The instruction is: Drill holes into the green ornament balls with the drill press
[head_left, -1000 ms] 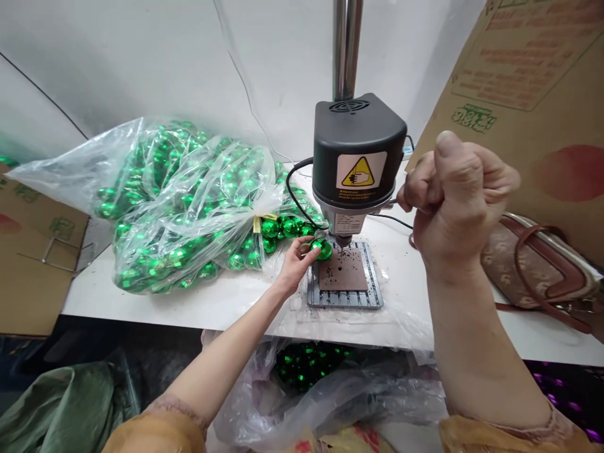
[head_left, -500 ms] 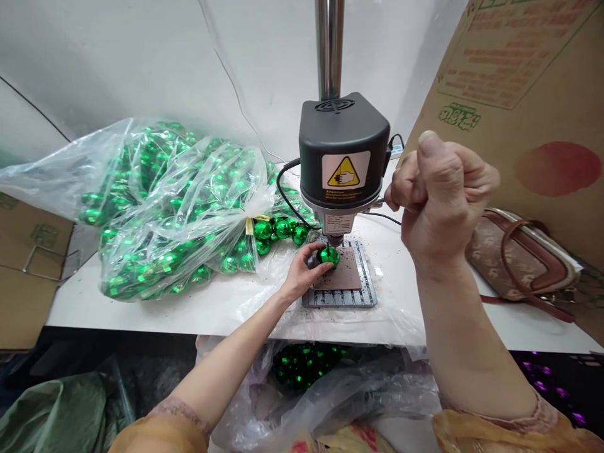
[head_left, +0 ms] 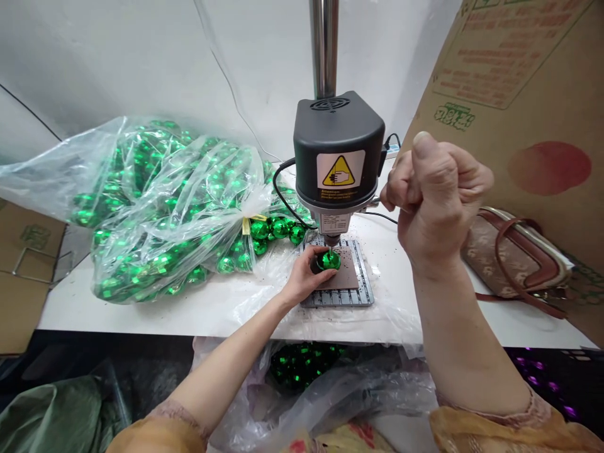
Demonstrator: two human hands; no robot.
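Left hand (head_left: 302,278): fingers hold 1 green ball (head_left: 332,260) under drill (head_left: 338,148); right hand (head_left: 436,198): fingers curled around lever (head_left: 374,202).

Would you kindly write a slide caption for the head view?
Left hand holding a green ball beneath the drill press.

Obstacle, overhead: drill head (head_left: 338,148), blocking the approach from above to the green ball (head_left: 331,258). Obstacles, left: bulky plastic bag (head_left: 174,220); looped black cord (head_left: 277,194) between bag and drill head. Near-left side of ball: occupied by left hand (head_left: 306,275). Obstacles, right: right hand (head_left: 436,195), closed at the lever (head_left: 375,202); beyond it, handbag (head_left: 512,251) and carton (head_left: 528,94). Passages: tabletop (head_left: 155,319) strip along the near-left edge; gap between base plate (head_left: 365,293) and right forearm (head_left: 460,340).
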